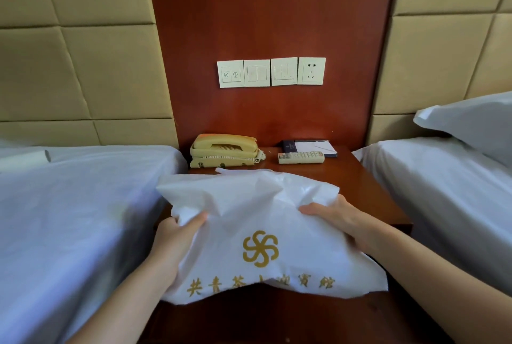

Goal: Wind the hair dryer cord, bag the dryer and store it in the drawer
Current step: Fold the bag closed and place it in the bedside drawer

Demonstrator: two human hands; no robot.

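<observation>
Fingers [197,219] of the left hand [173,238] pinch a fold of the white plastic bag [249,199] at lower centre of the frame, and the right hand [336,219] grips its opposite side. The bag is held over the reddish worktop [368,191]. Behind it on the worktop sit a telephone [224,151] and a remote [301,157].
</observation>
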